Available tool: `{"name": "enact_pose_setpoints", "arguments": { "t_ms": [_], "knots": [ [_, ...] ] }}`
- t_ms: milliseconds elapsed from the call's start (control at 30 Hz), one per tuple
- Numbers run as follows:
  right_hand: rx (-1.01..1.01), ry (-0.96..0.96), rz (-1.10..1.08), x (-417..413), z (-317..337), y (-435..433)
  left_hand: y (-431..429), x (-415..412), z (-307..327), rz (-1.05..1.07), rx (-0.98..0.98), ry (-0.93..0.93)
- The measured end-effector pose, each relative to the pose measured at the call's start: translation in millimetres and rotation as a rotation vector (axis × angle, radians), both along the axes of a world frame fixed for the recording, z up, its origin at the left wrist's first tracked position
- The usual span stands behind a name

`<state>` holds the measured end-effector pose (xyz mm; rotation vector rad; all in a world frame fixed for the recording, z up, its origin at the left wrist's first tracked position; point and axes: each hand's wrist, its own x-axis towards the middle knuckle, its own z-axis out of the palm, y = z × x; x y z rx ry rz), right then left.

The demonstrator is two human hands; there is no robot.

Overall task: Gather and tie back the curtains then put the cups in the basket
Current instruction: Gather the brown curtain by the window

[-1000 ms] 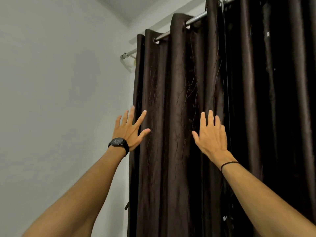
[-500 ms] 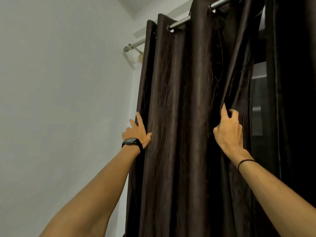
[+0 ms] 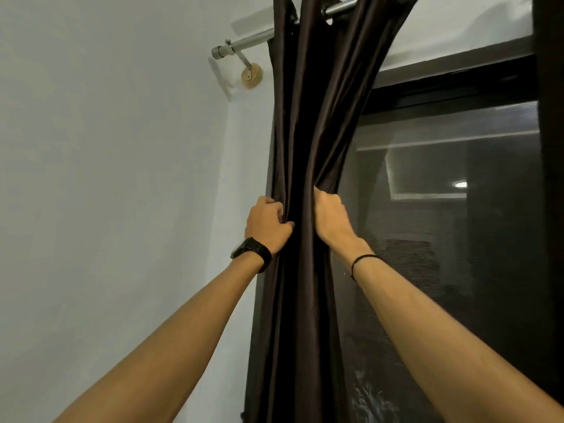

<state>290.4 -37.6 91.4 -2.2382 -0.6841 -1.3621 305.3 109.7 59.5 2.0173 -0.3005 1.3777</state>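
The dark brown left curtain [image 3: 308, 123] hangs from a metal rod [image 3: 250, 41] and is bunched into a narrow bundle at the window's left side. My left hand [image 3: 267, 224], with a black watch on its wrist, grips the bundle's left edge. My right hand [image 3: 329, 215] grips the right edge at about the same height, fingers curled into the folds. A second dark curtain [image 3: 551, 148] hangs at the far right edge of the view. No cups or basket are in view.
A dark window [image 3: 451, 224] with a mesh screen is exposed to the right of the bundle. A plain white wall [image 3: 106, 178] fills the left. The rod's round wall bracket [image 3: 251, 76] sits at the upper left.
My right hand has pulled the curtain leftward into a tight bundle against my left hand, uncovering the window. Both hands went from flat and spread to gripping the cloth.
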Motion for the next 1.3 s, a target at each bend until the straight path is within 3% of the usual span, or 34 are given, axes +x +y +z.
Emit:
{"name": "enact_pose_setpoints", "arguments": {
  "t_ms": [233,533,733,867,1033,1167,1300],
  "knots": [
    [0.115,0.033,0.007,2.8,-6.4,18.1,19.4,11.6,9.1,-0.282,0.028,-0.059],
    [-0.204,0.116,-0.007,18.1,27.9,95.5,73.6,24.7,14.1,-0.470,-0.231,-0.046],
    [0.005,0.151,0.218,22.8,-12.6,73.6,69.2,24.4,-14.5,-0.536,-0.223,-0.031],
    [0.159,0.088,0.221,20.6,-60.2,55.9,53.7,9.8,-29.5,-0.564,-0.262,0.061],
    [0.202,-0.144,0.119,4.9,-132.8,41.9,45.1,6.8,-75.0,-0.331,-0.094,0.026],
    [0.171,-0.158,0.029,-7.7,-167.2,40.1,41.5,-2.3,-105.6,-0.041,0.133,-0.072],
    [0.240,-0.212,0.046,-18.5,-181.7,44.7,37.6,-0.4,-120.3,0.026,0.257,-0.139]
  ]
}}
